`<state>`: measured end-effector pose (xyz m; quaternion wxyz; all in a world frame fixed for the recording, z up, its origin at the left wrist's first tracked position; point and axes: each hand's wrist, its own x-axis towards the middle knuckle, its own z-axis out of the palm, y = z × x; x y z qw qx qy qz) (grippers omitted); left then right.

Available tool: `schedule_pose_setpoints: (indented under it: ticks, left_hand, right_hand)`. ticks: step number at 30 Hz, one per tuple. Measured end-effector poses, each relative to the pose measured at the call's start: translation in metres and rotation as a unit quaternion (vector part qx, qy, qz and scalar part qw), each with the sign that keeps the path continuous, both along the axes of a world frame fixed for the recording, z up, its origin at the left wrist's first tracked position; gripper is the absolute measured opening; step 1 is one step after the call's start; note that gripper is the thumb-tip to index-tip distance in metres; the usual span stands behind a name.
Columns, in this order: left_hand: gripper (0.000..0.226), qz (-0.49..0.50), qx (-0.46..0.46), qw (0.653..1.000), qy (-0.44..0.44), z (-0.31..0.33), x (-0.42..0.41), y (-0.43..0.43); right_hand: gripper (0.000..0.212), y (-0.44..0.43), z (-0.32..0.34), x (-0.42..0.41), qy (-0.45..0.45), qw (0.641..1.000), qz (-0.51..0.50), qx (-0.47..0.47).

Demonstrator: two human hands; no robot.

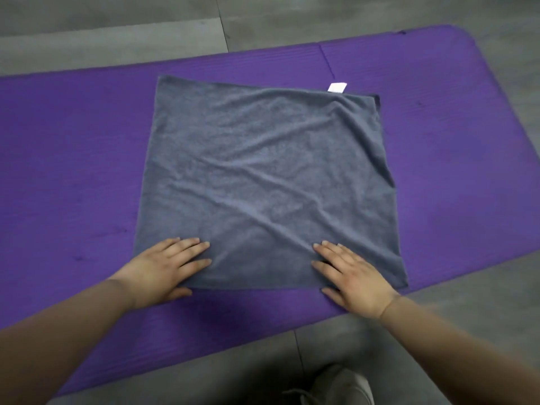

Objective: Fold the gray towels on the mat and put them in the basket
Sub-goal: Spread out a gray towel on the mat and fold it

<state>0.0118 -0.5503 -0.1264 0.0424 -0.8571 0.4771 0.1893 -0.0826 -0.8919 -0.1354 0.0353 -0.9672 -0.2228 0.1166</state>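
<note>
One gray towel (pixel 268 176) lies spread out flat on the purple mat (pixel 73 171), slightly wrinkled, with a white label (pixel 337 87) sticking out at its far right corner. My left hand (pixel 163 271) rests flat on the towel's near left corner, fingers straight. My right hand (pixel 350 277) presses flat on the near edge toward the right, fingers straight as well. No basket is in view.
The mat lies on a gray plank floor (pixel 117 24). Its rounded far right corner (pixel 455 33) and near edge are visible. A gray shoe (pixel 342 387) shows at the bottom, just off the mat.
</note>
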Motion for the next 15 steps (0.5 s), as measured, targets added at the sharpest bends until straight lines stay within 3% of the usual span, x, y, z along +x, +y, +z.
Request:
schedule_pose_setpoints:
  ticks: [2,5,7,10,12,15]
  left_hand:
    - [0.043,-0.004,0.009,1.000,-0.001,0.009,0.005,-0.003]
    - [0.039,-0.021,0.011,0.999,-0.034,0.020,0.006,0.002]
    - [0.035,-0.020,-0.025,0.998,-0.048,0.019,0.009,0.014]
    - [0.014,0.048,-0.009,0.999,0.003,0.033,0.015,0.015]
    - [0.030,0.128,0.015,0.991,0.019,0.039,0.019,0.013]
    - [0.038,0.159,0.099,0.981,0.046,0.044,0.024,0.014]
  right_hand:
    - [0.042,-0.004,0.005,-0.001,0.036,0.998,-0.040,-0.013]
    - [0.057,-0.012,0.007,-0.007,0.063,0.994,-0.069,-0.058]
    - [0.069,-0.013,0.005,-0.012,0.047,0.994,-0.061,-0.078]
    - [0.062,-0.009,0.003,-0.011,0.005,0.995,-0.045,-0.088]
    - [0.051,-0.008,0.004,-0.006,-0.016,0.996,-0.043,-0.078]
    - [0.044,-0.005,0.005,0.000,-0.058,0.996,-0.035,-0.063]
